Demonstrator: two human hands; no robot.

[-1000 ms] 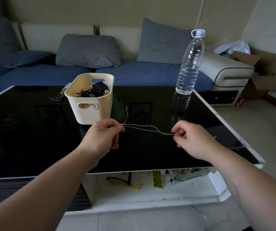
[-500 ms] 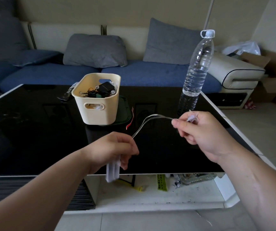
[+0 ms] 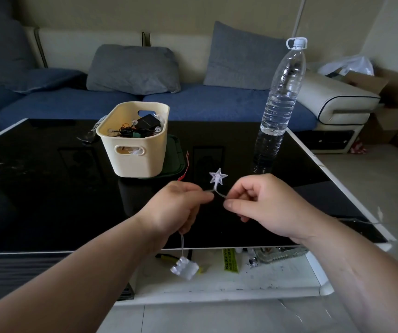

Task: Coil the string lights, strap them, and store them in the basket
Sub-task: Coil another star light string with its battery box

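Note:
I hold a thin clear string of lights over the black glass table (image 3: 49, 188). My left hand (image 3: 176, 207) pinches the wire, and a small clear battery box (image 3: 184, 267) dangles below it on a short length. My right hand (image 3: 262, 205) pinches the same wire a little to the right. A white star light (image 3: 217, 177) sticks up between the two hands. The cream basket (image 3: 133, 159) stands on the table behind my left hand, with dark cables and a black box inside.
A tall clear water bottle (image 3: 279, 104) stands at the table's right rear. A green flat thing (image 3: 174, 159) and a red strap (image 3: 184, 173) lie by the basket. A blue sofa with grey cushions (image 3: 133, 68) is behind, cardboard boxes (image 3: 390, 102) to the right.
Both hands came together at the centre. The star light now shows between them, and the battery box hangs lower under my left hand.

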